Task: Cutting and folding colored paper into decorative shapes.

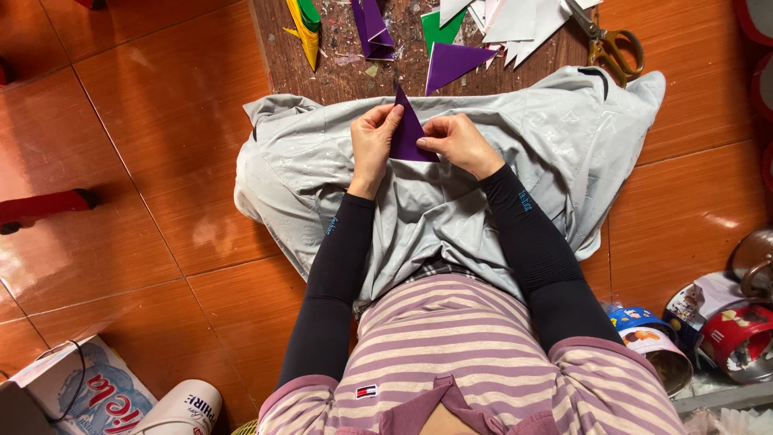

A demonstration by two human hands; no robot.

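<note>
A folded purple paper triangle point(407, 133) is held upright over a grey cloth point(515, 153) spread across my lap. My left hand point(372, 145) pinches its left edge with the fingers closed on it. My right hand point(457, 142) pinches the lower right corner. Both arms wear dark sleeves. Just beyond the cloth, another purple paper triangle point(452, 63) lies flat on a dark wooden board point(338, 68).
The board also carries yellow-green folded paper point(306, 28), a purple folded piece point(370, 31), green paper point(440, 28), white paper triangles point(515, 24) and orange-handled scissors point(613, 44). Orange floor tiles surround me. Tins point(737, 338) stand at right; a paper bag point(88, 395) and a white cup point(187, 409) at lower left.
</note>
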